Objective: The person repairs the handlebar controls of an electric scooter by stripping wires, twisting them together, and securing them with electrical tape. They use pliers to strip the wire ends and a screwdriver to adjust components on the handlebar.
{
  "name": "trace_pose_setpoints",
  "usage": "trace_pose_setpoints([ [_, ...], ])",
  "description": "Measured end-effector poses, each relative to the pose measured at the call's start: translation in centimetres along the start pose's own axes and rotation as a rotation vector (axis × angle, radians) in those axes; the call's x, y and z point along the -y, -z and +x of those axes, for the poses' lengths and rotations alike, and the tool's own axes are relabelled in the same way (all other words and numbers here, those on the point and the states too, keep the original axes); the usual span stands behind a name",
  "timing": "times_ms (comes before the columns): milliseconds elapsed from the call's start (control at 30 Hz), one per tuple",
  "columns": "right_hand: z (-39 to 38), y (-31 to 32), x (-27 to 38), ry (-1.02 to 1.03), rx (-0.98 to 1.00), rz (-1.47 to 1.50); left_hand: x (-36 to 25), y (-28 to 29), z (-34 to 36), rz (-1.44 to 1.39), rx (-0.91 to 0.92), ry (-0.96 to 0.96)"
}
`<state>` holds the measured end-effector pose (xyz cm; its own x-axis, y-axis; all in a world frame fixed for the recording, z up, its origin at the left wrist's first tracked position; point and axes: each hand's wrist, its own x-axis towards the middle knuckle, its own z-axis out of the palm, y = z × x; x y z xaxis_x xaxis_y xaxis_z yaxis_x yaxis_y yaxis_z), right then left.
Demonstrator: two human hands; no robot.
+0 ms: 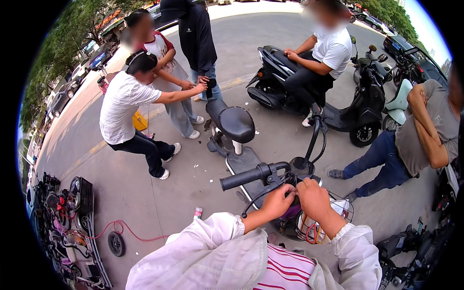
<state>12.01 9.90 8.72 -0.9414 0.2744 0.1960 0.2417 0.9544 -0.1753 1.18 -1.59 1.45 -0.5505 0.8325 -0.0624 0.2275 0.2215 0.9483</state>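
Both my hands meet at the front of an electric bike, just below its handlebar. My left hand is closed in a pinch beside the black brake lever and under the black rubber grip. Fingers curled, my right hand touches or nearly touches the left fingertips. Whatever lies between the fingers is too small and hidden to make out. Under my right hand is a wire basket with orange cable and white items in it. The bike's black seat points away from me.
A person in a white shirt reaches to the bike's rear, beside two others. Another sits on a black scooter; one with crossed arms stands right. Bike parts, a red hose and a tyre lie left.
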Motion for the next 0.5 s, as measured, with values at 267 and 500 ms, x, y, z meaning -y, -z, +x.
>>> trace_pose_setpoints([
  [267,0.5,0.7,-0.6,0.098,0.103,-0.053,0.6,-0.5,-0.2,0.033,-0.054,-0.149],
  [500,-1.3,-0.2,-1.8,-0.252,-0.095,0.229,0.4,-0.1,-0.1,0.029,-0.02,-0.131],
])
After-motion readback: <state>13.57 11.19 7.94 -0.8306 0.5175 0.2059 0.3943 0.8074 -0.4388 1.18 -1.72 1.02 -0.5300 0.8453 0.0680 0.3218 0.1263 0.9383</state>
